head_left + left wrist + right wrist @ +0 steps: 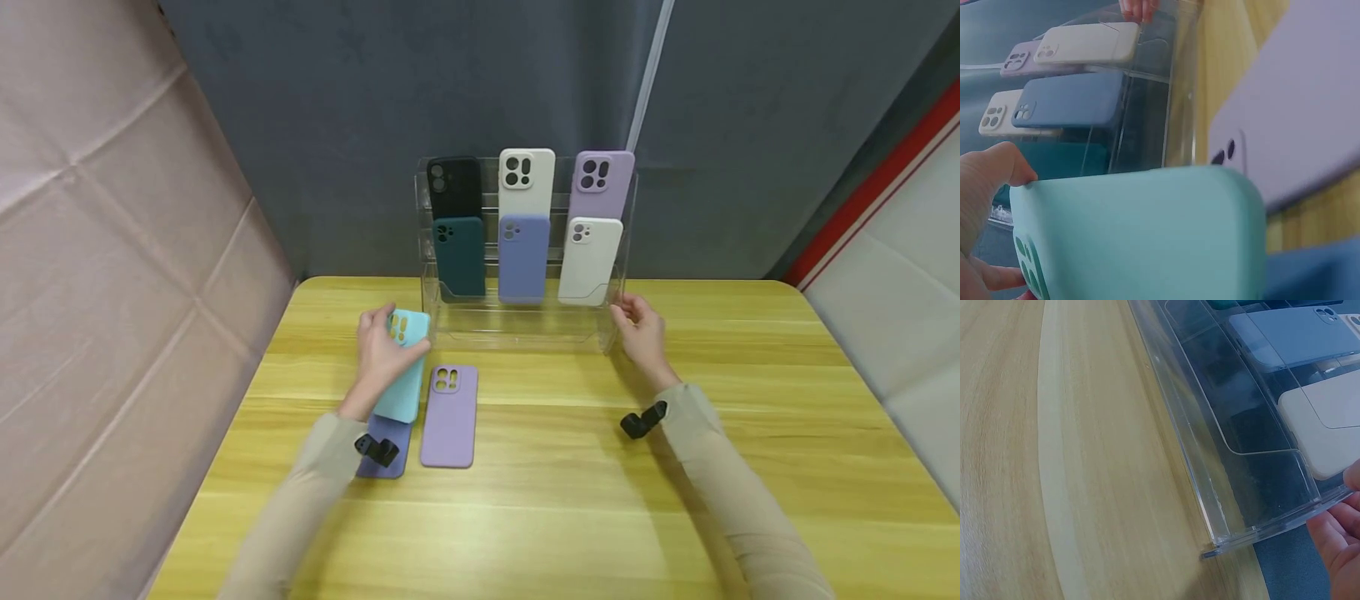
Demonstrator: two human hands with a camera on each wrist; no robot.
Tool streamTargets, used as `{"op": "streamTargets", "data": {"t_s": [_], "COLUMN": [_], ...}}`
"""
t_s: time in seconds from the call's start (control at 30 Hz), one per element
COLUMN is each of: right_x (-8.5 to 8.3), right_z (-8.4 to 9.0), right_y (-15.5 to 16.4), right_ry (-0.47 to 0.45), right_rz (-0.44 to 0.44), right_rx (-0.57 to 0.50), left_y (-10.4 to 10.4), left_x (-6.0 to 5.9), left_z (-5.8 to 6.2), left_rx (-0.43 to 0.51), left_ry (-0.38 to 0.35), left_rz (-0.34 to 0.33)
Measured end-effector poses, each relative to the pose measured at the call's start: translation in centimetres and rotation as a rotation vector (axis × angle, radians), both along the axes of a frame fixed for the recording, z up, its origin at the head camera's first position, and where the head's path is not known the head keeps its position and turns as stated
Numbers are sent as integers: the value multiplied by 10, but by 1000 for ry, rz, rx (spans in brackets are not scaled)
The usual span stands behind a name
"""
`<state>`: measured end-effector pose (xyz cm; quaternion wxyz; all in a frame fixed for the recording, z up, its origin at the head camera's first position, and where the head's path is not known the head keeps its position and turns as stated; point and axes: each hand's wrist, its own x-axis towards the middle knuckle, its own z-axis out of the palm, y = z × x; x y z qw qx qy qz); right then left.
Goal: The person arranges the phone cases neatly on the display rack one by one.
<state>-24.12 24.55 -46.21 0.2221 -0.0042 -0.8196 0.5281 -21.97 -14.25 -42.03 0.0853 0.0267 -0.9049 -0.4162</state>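
A turquoise phone case [406, 387] is gripped near its camera end by my left hand [378, 354], thumb on one long edge and fingers on the other. In the left wrist view the case [1135, 231] fills the lower middle. It partly covers a blue phone case [387, 462], and a lilac phone case [450, 425] lies just right of it. My right hand [643, 333] holds the right side of a clear display stand [517, 323]. Thumb and fingers [1341, 540] lie on either side of the stand's edge in the right wrist view.
The stand bears two rows of cases: black [465, 196], white [527, 200] and lilac [611, 196] behind; teal [462, 267], blue [523, 267] and white [589, 267] in front. A grey curtain [360, 125] hangs behind the wooden table [562, 517].
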Motion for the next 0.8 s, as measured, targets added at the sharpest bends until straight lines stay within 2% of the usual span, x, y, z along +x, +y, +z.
{"op": "streamTargets", "data": {"t_s": [0.2,0.4,0.67,0.8], "right_x": [2,2,3,2], "right_z": [-1,0,1,1], "right_y": [-1,-1,-1,0], "right_ry": [-19,2,-37,-30], "right_rz": [-1,12,-3,-2], "right_rx": [14,-12,9,1], "left_y": [15,32,60,75], "left_x": [-3,-6,-15,-23], "left_z": [4,12,32,39], "left_rx": [55,111,231,251], "left_ry": [7,65,234,336], "left_rz": [20,26,21,37]}}
